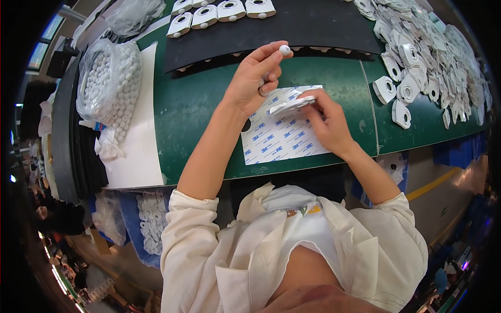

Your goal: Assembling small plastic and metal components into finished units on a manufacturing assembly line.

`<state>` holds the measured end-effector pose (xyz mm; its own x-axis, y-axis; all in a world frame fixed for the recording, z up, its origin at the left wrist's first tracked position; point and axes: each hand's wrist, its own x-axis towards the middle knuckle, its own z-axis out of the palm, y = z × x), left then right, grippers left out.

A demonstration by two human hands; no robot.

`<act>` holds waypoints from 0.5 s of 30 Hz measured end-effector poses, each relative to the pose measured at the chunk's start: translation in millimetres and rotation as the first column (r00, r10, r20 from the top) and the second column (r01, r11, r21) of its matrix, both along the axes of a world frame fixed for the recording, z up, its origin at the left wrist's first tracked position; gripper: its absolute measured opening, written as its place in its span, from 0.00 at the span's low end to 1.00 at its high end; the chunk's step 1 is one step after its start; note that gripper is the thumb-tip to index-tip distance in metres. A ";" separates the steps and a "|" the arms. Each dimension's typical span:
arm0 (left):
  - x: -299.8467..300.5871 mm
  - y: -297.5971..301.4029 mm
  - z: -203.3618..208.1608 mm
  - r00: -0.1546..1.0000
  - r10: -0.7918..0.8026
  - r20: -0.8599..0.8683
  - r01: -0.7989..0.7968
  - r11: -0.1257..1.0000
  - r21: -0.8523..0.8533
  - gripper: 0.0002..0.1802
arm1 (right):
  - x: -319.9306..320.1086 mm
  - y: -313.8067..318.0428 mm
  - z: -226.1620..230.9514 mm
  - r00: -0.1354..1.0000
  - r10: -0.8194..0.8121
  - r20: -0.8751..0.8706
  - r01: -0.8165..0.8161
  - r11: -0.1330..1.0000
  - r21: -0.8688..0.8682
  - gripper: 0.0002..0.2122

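Observation:
My left hand (249,78) is raised over the green table, pinching a small white ball (284,50) between thumb and fingertips. Another pale round piece (263,81) shows by its curled fingers. Lower and to the right, my right hand (332,125) grips a flat white plastic part (292,105), held tilted so its face is mostly out of sight. Beneath that part lies a white sheet of backing paper (274,148) with repeated blue print.
A black mat (313,26) across the back carries rows of finished-looking white parts (231,10). Loose white parts (417,73) heap at the right. On the left, a clear bag of white balls (112,78) rests on a white board (141,161). A blue bin (130,219) stands below.

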<state>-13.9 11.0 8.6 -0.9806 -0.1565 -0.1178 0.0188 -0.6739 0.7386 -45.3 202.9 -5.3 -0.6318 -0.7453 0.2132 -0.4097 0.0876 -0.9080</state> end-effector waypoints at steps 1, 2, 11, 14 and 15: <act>0.1 0.5 0.0 1.000 -0.019 -0.009 0.019 1.000 -0.001 0.16 | -1.7 1.6 -0.5 0.972 -0.002 0.234 0.015 0.999 -0.052 0.06; 0.3 1.7 0.4 1.000 -0.023 -0.011 0.023 1.000 -0.001 0.16 | -4.9 2.0 -1.2 0.973 -0.006 0.232 0.019 0.998 -0.052 0.06; 4.1 15.8 10.8 0.986 -0.083 0.144 0.126 0.938 -0.322 0.16 | -24.4 6.8 -3.0 0.679 0.201 0.707 0.259 0.835 -0.486 0.11; 4.9 16.0 9.3 0.978 -0.116 0.173 0.173 0.914 -0.368 0.15 | -25.8 6.9 -4.7 0.680 0.197 0.707 0.262 0.834 -0.485 0.11; 5.2 17.3 10.0 0.981 -0.118 0.155 0.168 0.917 -0.363 0.14 | -25.8 6.8 -4.7 0.680 0.197 0.706 0.262 0.834 -0.486 0.11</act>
